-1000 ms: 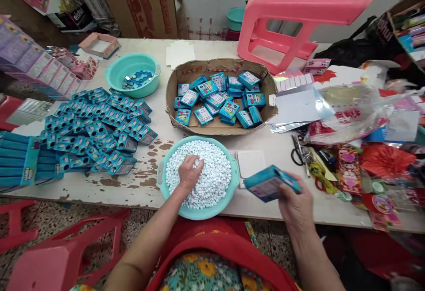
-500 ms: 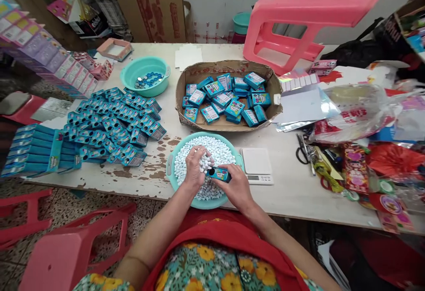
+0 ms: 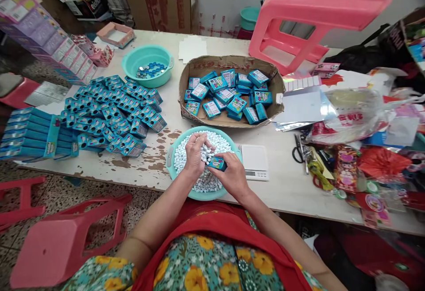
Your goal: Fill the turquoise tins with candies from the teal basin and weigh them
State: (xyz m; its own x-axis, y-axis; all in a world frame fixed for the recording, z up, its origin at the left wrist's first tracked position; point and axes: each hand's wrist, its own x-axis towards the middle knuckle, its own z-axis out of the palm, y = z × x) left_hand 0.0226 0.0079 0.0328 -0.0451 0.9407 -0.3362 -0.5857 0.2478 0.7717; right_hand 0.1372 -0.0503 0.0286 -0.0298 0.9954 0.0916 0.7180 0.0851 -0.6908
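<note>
My left hand point(image 3: 195, 153) is closed around several white candies point(image 3: 206, 152) above a turquoise basin point(image 3: 170, 156) full of the same small white pieces. In my right hand point(image 3: 232, 173) is a small blue candy box point(image 3: 217, 163), its end with the round hole turned toward the candies in my left hand. White shows in that hole, so candies seem to be at its mouth. The two hands almost touch over the basin. Just to the right lies a white kitchen scale point(image 3: 254, 160).
An oval cardboard tray point(image 3: 282, 105) with several blue boxes stands behind the basin. A pile of blue boxes point(image 3: 113, 114) covers the left side. Another turquoise basin point(image 3: 129, 67) holds blue and silver discs. Scissors point(image 3: 299, 149), bags and a pink stool point(image 3: 299, 12) are at right.
My left hand has brought the candies to the hole of the box, where white now fills the dark opening. The whole view has shifted slightly.
</note>
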